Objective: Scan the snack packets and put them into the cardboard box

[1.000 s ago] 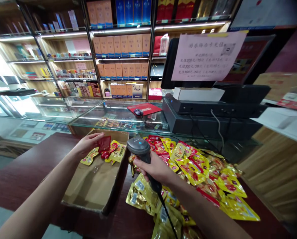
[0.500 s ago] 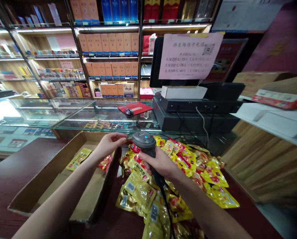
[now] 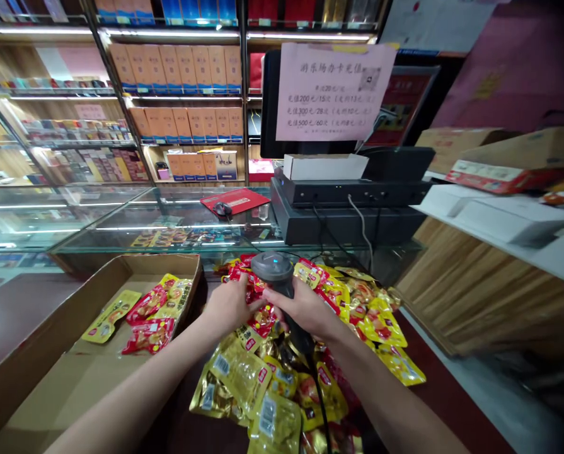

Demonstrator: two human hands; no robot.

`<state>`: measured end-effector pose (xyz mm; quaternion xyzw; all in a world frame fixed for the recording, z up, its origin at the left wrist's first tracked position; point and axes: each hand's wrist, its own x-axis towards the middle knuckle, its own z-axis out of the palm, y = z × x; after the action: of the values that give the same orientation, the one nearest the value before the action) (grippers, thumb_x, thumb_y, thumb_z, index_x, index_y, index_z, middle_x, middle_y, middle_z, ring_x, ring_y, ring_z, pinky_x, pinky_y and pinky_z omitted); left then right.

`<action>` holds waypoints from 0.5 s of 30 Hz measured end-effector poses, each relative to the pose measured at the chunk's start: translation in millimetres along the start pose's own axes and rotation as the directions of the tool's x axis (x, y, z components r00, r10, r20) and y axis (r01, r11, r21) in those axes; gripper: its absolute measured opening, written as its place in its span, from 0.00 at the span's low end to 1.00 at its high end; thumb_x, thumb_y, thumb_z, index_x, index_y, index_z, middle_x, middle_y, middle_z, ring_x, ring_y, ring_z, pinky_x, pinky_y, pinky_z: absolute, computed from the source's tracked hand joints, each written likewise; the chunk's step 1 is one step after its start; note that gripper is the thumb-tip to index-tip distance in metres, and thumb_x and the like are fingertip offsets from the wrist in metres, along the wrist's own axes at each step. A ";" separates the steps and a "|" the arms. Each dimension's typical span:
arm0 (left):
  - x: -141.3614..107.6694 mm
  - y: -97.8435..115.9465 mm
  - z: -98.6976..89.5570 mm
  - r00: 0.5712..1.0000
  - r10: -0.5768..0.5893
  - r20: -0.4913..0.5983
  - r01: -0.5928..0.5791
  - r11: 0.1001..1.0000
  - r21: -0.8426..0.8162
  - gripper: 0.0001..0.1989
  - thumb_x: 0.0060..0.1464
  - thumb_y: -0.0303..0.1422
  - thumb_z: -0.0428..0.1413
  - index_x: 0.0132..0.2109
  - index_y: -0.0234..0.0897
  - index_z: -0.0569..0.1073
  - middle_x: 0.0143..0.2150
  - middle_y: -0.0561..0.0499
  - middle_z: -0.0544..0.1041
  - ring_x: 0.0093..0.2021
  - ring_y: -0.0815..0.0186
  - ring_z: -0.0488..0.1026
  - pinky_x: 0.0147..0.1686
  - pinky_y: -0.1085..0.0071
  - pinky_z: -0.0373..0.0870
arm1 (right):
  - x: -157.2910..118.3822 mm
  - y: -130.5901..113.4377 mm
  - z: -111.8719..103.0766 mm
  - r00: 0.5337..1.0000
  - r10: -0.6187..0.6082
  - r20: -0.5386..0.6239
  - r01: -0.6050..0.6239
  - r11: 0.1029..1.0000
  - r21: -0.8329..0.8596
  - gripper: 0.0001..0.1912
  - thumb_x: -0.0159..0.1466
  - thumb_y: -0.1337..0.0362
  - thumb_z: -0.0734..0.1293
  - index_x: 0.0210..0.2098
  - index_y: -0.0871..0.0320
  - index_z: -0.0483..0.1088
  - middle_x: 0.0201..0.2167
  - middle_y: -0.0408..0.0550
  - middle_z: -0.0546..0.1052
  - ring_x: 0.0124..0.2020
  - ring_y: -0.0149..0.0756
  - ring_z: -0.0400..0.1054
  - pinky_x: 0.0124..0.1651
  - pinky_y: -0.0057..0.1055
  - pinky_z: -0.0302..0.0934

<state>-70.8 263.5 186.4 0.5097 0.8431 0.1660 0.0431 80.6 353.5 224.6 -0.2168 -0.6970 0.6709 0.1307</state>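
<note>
On the dark red table [image 3: 452, 403], between the two hands, the scanner [image 3: 278, 271] is held up over the pile [image 3: 241, 372] of packets, and a good part of it is out of sight: the right hand [image 3: 307, 310] covers the middle of the handle, and the face of the head is turned away. The right forearm hides part of the pile, whose nearest gold packets are cut off by the bottom edge. The carton [image 3: 40, 391] also runs out of view at the lower left, behind the left forearm. The scanner's head points forward and slightly left, a small blue light on top; its long axis slopes from the head down to the right and back toward the person, where the black cable [image 3: 320, 397] leaves the handle's end. The right hand is closed around the handle, its thumb lying toward the left hand [image 3: 227, 306]. That hand is just beside the scanner, above the pile, thumb and forefinger apart with red packets [image 3: 264, 320] showing between and beyond them; its other fingers are hidden, so whether it grips a packet cannot be told. Inside the carton, near its far right corner, lie red packets [image 3: 149, 335] and gold ones [image 3: 110, 316].
</note>
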 end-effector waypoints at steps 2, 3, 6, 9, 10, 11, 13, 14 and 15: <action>-1.8 4.4 6.8 0.999 0.010 0.043 -0.009 0.999 -0.033 0.29 0.44 0.52 0.58 0.49 0.38 0.72 0.31 0.38 0.77 0.34 0.50 0.75 0.33 0.64 0.63 | 1.5 1.6 -1.9 1.000 0.015 -0.012 -0.015 1.000 -0.006 0.12 0.60 0.55 0.66 0.32 0.56 0.61 0.15 0.35 0.65 0.12 0.25 0.58 0.16 0.24 0.56; -2.5 6.2 9.0 0.998 0.014 0.065 -0.012 0.999 -0.036 0.28 0.44 0.52 0.58 0.48 0.39 0.73 0.31 0.39 0.77 0.34 0.50 0.75 0.34 0.64 0.63 | 1.7 1.8 -2.5 1.000 0.017 -0.021 -0.017 1.000 -0.013 0.12 0.60 0.55 0.66 0.31 0.56 0.61 0.14 0.35 0.65 0.12 0.25 0.58 0.16 0.23 0.55; -3.6 8.6 8.6 0.997 0.005 0.079 -0.006 1.000 0.008 0.27 0.46 0.54 0.55 0.46 0.38 0.73 0.31 0.38 0.77 0.35 0.50 0.75 0.34 0.65 0.62 | 0.7 0.8 -3.8 0.999 0.012 -0.035 -0.013 0.999 -0.030 0.12 0.60 0.56 0.66 0.31 0.57 0.60 0.14 0.34 0.64 0.12 0.25 0.58 0.16 0.23 0.55; -2.9 6.3 0.9 1.000 -0.002 0.021 0.002 1.000 0.000 0.26 0.50 0.54 0.51 0.46 0.38 0.71 0.31 0.39 0.77 0.33 0.51 0.75 0.33 0.66 0.62 | -0.9 -0.3 -4.7 0.999 -0.001 -0.037 -0.001 0.999 -0.035 0.12 0.60 0.56 0.66 0.32 0.57 0.61 0.14 0.35 0.65 0.12 0.25 0.59 0.16 0.22 0.56; -2.1 4.4 -1.8 1.000 0.001 0.000 -0.001 0.999 -0.037 0.25 0.52 0.54 0.50 0.46 0.38 0.70 0.30 0.41 0.77 0.33 0.52 0.75 0.32 0.66 0.61 | -1.3 -0.4 -5.0 0.999 -0.004 -0.038 0.002 0.999 -0.039 0.12 0.60 0.56 0.66 0.32 0.57 0.61 0.15 0.35 0.65 0.13 0.24 0.59 0.16 0.22 0.56; -0.9 2.0 -3.8 1.000 0.008 -0.020 -0.010 0.995 -0.095 0.24 0.53 0.53 0.49 0.45 0.38 0.70 0.29 0.42 0.76 0.32 0.54 0.74 0.32 0.67 0.61 | -1.5 -0.3 -5.3 0.999 -0.009 -0.041 0.007 0.999 -0.044 0.12 0.60 0.56 0.66 0.33 0.57 0.61 0.15 0.35 0.65 0.13 0.24 0.59 0.16 0.22 0.56; 2.3 -4.4 -5.2 0.998 0.023 -0.059 -0.037 0.968 -0.248 0.19 0.55 0.49 0.49 0.42 0.39 0.69 0.28 0.46 0.75 0.30 0.58 0.73 0.31 0.69 0.60 | -1.8 0.3 -5.7 0.999 -0.016 -0.041 0.014 0.999 -0.048 0.13 0.60 0.55 0.66 0.33 0.58 0.62 0.15 0.35 0.65 0.13 0.24 0.59 0.16 0.22 0.56; 4.4 -8.2 -4.4 0.997 0.026 -0.075 -0.049 0.942 -0.332 0.17 0.55 0.48 0.50 0.41 0.39 0.68 0.29 0.48 0.74 0.29 0.60 0.72 0.30 0.69 0.60 | -1.8 0.7 -5.7 0.999 -0.018 -0.041 0.016 0.999 -0.045 0.13 0.60 0.55 0.66 0.33 0.58 0.62 0.15 0.35 0.65 0.13 0.24 0.59 0.16 0.22 0.56; 6.6 -12.0 -2.9 0.996 0.018 -0.084 -0.051 0.907 -0.417 0.14 0.55 0.46 0.51 0.39 0.39 0.68 0.29 0.50 0.74 0.29 0.62 0.71 0.30 0.70 0.60 | -1.9 1.3 -5.7 0.999 -0.020 -0.039 0.019 0.999 -0.042 0.14 0.60 0.54 0.66 0.33 0.58 0.62 0.15 0.36 0.65 0.13 0.25 0.59 0.16 0.22 0.56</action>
<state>-84.9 263.5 185.9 0.4965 0.7797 0.3637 0.1154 85.2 357.6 223.9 -0.2259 -0.7100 0.6507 0.1465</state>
